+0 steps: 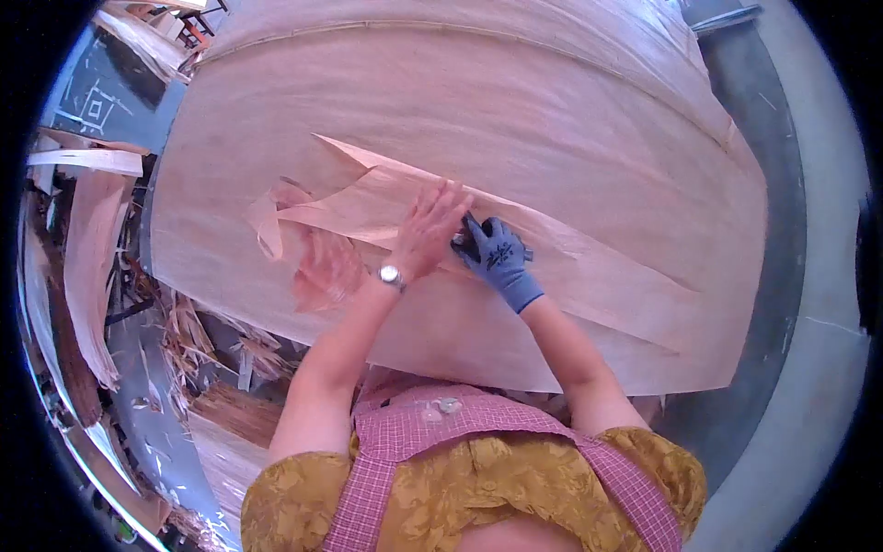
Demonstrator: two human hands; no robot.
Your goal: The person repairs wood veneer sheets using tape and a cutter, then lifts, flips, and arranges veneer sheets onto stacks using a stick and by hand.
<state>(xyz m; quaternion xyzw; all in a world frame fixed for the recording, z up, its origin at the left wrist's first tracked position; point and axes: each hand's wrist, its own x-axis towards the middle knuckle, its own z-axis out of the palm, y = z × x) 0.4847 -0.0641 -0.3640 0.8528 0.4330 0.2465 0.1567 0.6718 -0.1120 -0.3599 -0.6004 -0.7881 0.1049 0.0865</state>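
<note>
My left hand point(430, 228), bare with a watch point(390, 274) at the wrist, lies flat with fingers stretched out on a torn strip of thin wood veneer point(368, 195). Just right of its fingertips is my right hand point(495, 252) in a blue-grey glove with dark fingers. Its fingers are curled together against the sheet; what they hold, if anything, is hidden under the dark glove fingers. Beneath both hands spreads a large pale veneer sheet point(589, 138). The strip's raised edges run diagonally from upper left to lower right, and crumpled veneer pieces point(326, 267) lie left of my left hand.
Long veneer offcuts point(96, 267) and splintered scraps point(189, 336) lie on the left. A grey surface with chalk-like marks point(95, 109) is at the upper left. Grey floor point(823, 304) runs along the right. A long ridge point(386, 26) crosses the sheet's far part.
</note>
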